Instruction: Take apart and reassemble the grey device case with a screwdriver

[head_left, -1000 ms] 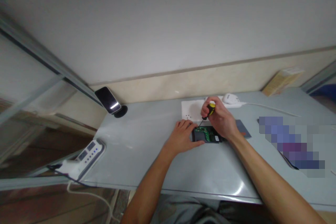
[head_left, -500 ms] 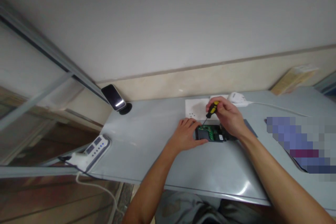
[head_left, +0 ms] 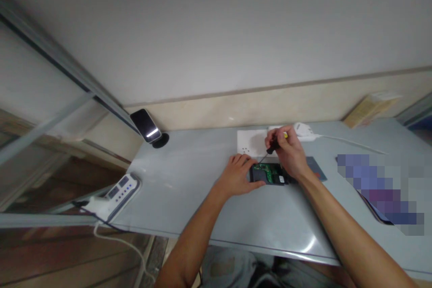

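In the middle of the table lies an opened flat black electronic device (head_left: 274,176), its green circuit board bare. My left hand (head_left: 238,174) grips the device's left end, thumb along the near edge and fingers at the far edge. A black and yellow screwdriver (head_left: 272,145) is held in my right hand (head_left: 290,153), fingers wrapped round its handle. Its thin shaft slants down to the left, the tip at the board's far left corner beside my left fingertips. My right hand hides part of the device's right side. Behind it lies a white sheet (head_left: 254,139) with several tiny dark screws (head_left: 245,150).
A dark grey flat panel (head_left: 317,170) lies right of my right wrist. Further off are a white plug adapter (head_left: 301,130) with a cable, a yellowish box (head_left: 369,108), a phone on a stand (head_left: 146,126), a power strip (head_left: 118,195) and a blurred-out tablet-like object (head_left: 381,193).
The screwdriver's handle has turned in my right hand, with less yellow showing, and it leans lower. My left hand keeps its hold on the device. The view has shifted slightly.
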Available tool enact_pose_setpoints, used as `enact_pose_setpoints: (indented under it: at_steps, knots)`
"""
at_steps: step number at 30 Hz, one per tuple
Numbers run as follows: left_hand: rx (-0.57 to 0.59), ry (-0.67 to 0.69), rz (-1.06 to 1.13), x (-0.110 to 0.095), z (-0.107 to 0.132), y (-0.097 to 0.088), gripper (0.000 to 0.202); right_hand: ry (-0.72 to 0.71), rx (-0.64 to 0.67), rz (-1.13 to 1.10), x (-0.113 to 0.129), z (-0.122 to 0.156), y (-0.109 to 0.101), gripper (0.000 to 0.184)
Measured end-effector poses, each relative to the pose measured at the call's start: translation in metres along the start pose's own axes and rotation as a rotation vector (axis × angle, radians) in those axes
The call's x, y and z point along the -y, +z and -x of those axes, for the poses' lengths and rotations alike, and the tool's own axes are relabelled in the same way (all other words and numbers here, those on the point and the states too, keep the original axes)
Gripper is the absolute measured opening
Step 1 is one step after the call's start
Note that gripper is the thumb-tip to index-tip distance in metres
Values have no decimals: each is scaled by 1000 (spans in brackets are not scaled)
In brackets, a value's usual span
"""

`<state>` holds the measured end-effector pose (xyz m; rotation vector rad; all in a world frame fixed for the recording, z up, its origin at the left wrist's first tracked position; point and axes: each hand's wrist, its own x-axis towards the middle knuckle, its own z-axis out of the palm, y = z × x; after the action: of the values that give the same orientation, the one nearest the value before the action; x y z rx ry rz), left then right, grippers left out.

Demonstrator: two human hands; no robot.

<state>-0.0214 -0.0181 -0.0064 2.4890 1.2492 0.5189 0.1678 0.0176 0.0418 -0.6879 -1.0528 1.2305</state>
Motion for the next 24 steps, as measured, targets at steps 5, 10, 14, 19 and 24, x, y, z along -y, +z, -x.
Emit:
enact_pose_setpoints:
  at_steps: [5, 10, 14, 19, 24]
  knots:
    - [11, 8, -7, -1, 0, 1, 58, -64, 18, 149, 2, 0, -10, 25]
    - [6, 6, -15, -4, 0, -1, 56, -3, 64, 76, 4, 6, 3, 31]
    - [4, 5, -28, -8, 0, -2, 54, -27, 5, -48, 0, 10, 16, 33]
    - [0, -2, -47, -12, 0, 0, 48, -45, -36, -9, -2, 11, 15, 32]
    - [-17, -12, -41, -12, -1, 3, 44, -66, 11, 26, 1, 12, 8, 26]
